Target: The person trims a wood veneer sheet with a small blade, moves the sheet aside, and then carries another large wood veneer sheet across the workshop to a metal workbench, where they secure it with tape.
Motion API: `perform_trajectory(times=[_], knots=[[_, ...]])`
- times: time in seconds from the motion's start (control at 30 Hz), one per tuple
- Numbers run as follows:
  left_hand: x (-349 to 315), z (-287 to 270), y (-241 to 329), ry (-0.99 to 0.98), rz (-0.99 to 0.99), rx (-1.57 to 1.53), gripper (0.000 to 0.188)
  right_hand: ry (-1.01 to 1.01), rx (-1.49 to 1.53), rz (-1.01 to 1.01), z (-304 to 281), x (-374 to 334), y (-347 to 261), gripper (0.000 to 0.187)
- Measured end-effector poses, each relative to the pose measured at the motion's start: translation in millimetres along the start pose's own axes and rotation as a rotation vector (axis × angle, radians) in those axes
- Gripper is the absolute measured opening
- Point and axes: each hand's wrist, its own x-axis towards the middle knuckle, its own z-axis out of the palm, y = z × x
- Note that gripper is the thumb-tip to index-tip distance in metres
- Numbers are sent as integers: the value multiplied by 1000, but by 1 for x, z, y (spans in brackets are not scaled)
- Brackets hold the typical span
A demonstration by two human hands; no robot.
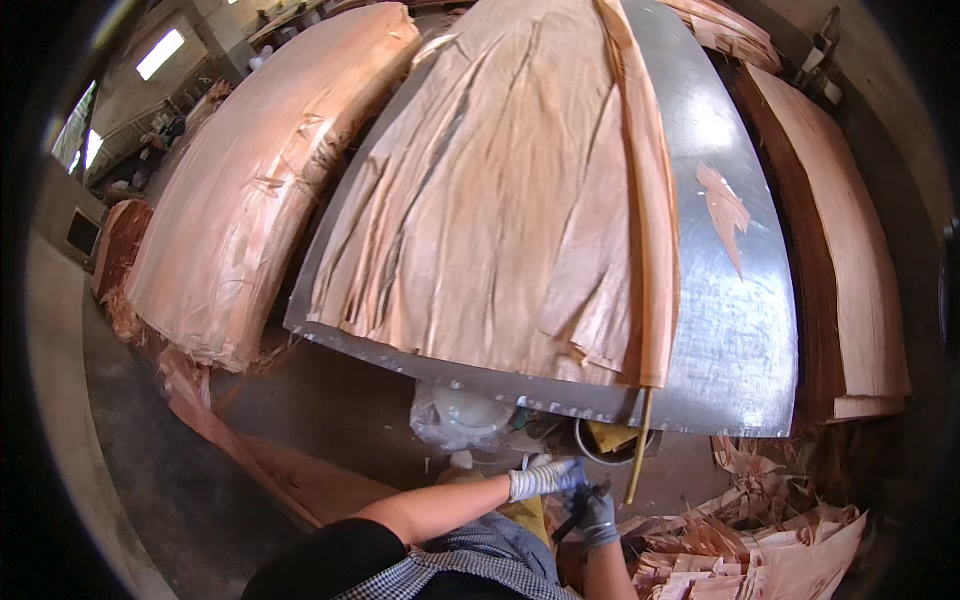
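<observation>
Both my hands are in grey-and-blue work gloves, close together in front of my apron below the table's near edge. My left hand [562, 477] reaches across from the left, fingers closed against the right hand; what they pinch is hidden. My right hand [600, 518] is closed round a dark object [572, 522] with a narrow end pointing down; its kind cannot be made out. Beyond them, thin wood veneer sheets [500, 220] lie in a creased stack on a metal-topped table [735, 340]. A yellow strip [640, 450] hangs from the near edge, right of my hands.
Thick veneer stacks stand left [250, 200] and right [850, 250] of the table. Beneath its edge are a clear plastic bag [425, 420] around a white bowl and a round metal container [650, 445] with something yellow inside. Broken veneer scraps [750, 555] pile at lower right.
</observation>
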Motion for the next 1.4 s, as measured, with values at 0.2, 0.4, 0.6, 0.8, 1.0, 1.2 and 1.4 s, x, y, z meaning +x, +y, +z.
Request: perform_trajectory(times=[0.2, 0.4, 0.6, 0.8, 1.0, 1.2, 1.4], knots=[[7, 86, 37, 265, 256, 2244, 26, 147, -428, -47, -8, 25, -107, 11], [98, 34, 1, 151, 873, 2739, 50, 609, -1321, -679, -31, 101, -98, 18], [66, 95, 4, 82, 558, 2810, 46, 904, -1177, -372, -226, -58, -172, 30], [96, 75, 0, 63, 620, 2877, 47, 1341, -1307, -146, -259, -202, -178, 26], [40, 62, -4, -19, 705, 2930, 46, 1154, -1457, -245, -191, -202, -67, 23], [-179, -37, 39, -156, 501, 2559, 75, 259, -1553, -484, -5, -135, 69, 22], [-364, -123, 130, 52, 943, 2144, 70, -490, -1426, -925, 318, -125, 152, 24]])
